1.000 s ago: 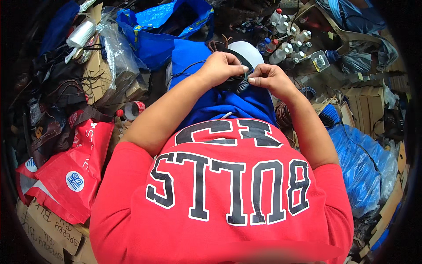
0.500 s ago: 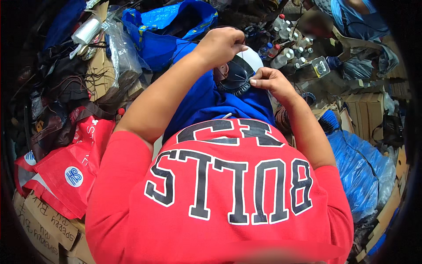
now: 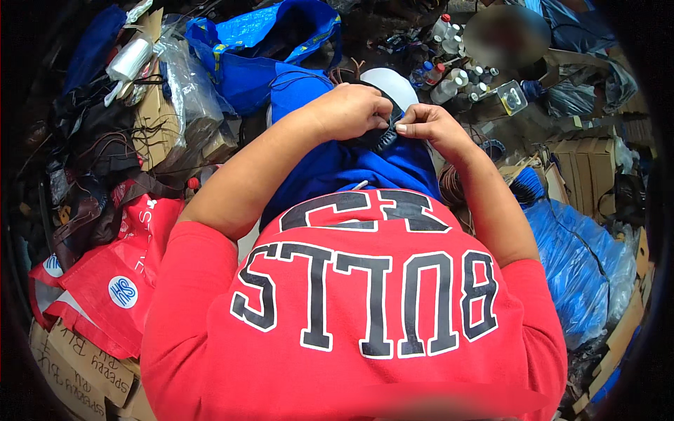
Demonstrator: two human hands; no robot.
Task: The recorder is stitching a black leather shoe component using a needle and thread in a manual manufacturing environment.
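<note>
A dark leather shoe upper (image 3: 385, 141) with a puckered, stitched edge rests on my lap over blue cloth. My left hand (image 3: 354, 111) is closed in a pinch right above it and covers much of it. What its fingertips hold is too small to make out. On the other side, my right hand (image 3: 434, 129) pinches the rim of the upper between thumb and forefinger. The fingertips of both hands are close together. Just beyond, a rounded white thing (image 3: 394, 85) shows, its kind unclear.
A blue bag (image 3: 246, 52) gapes open beyond my left arm. Several bottles (image 3: 449, 88) stand ahead to the right. A red bag (image 3: 105, 281) lies on the left over cardboard (image 3: 88, 365). Blue plastic wrap (image 3: 565, 266) and cardboard boxes (image 3: 579, 175) are at right.
My left hand has come down and nearer to my right hand, now covering the upper's middle. My right hand keeps its pinch, barely moved.
</note>
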